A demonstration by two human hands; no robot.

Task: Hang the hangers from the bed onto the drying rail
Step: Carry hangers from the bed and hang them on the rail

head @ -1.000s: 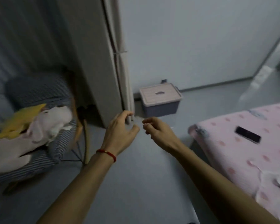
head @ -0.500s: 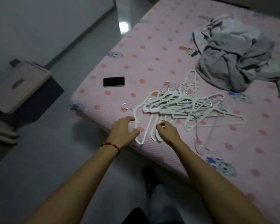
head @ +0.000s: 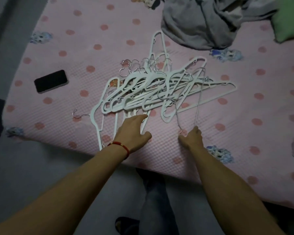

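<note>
A tangled pile of white plastic hangers (head: 153, 92) with metal hooks lies on the pink dotted bed (head: 75, 39). A thin grey wire hanger (head: 187, 107) lies across the pile, its near corner pointing at me. My left hand (head: 134, 131), with a red cord at the wrist, reaches onto the near ends of the white hangers with its fingers stretched and thumb spread. My right hand (head: 192, 138) has its fingers curled at the wire hanger's near corner and pinches it. No drying rail is in view.
A black phone (head: 51, 81) lies on the bed left of the pile. Crumpled grey clothes (head: 202, 22) and a green cushion (head: 288, 19) sit at the far right. The grey floor (head: 32, 167) and my leg (head: 156, 200) are below the bed's edge.
The view swung from the wall and storage box down to the bed. Both hands moved onto the hanger pile, and my right hand shifted right to the wire hanger's corner.
</note>
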